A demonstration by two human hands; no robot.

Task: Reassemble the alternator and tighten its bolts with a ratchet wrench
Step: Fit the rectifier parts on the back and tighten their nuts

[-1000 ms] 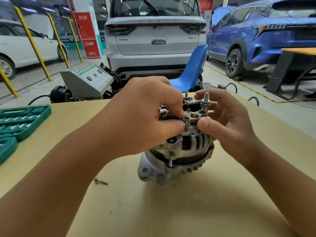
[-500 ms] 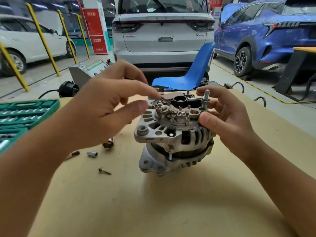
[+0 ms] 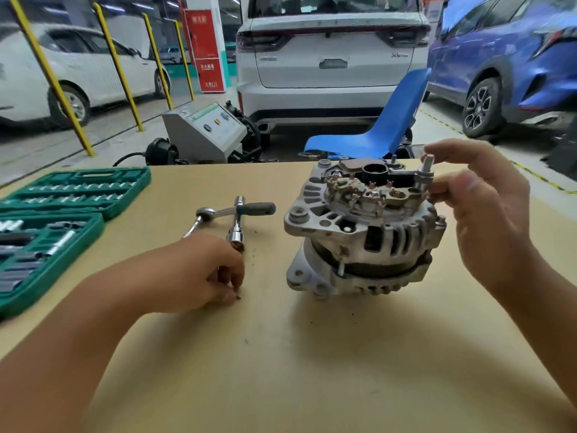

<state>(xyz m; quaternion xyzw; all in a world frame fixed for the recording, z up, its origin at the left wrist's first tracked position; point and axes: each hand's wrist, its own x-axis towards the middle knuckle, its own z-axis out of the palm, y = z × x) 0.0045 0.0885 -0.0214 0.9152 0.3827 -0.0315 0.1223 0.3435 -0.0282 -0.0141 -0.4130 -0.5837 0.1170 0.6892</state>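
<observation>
**Tan counter, alternator upright, hands apart**

Tan board counter (image 3: 312,370) filling the near half of the view. Beyond its far edge: white car (image 3: 331,57) tail-on, blue car (image 3: 505,57) at far right, another white car (image 3: 62,73) at far left behind yellow posts (image 3: 50,76). Blue chair (image 3: 384,126) just past the counter's far edge; grey machine box (image 3: 203,132) to its left.

Green socket case (image 3: 62,220) lying open at the left edge of the counter, rows of sockets inside.

Alternator (image 3: 362,232) standing on end right of centre, silver finned housing below, rectifier parts and a black round socket exposed on top, threaded stud (image 3: 428,170) rising at its far right corner.

Right hand (image 3: 487,214) held just right of the alternator, fingers loosely curved and spread; forefinger arched above the stud, thumb tip near or against the top right rim, contact hard to judge through blur. Nothing gripped.

Left hand (image 3: 203,273) down on the counter left of the alternator and well apart from it, fingers curled under, fingertips pinching at a tiny dark piece (image 3: 239,297) on the surface; too small to identify, and actual hold not clear.

Ratchet wrench (image 3: 237,210) lying on the counter between the case and the alternator, dark handle pointing right. Chrome extension with socket (image 3: 237,226) crossing over it, near end just beyond the left hand's knuckles.
</observation>
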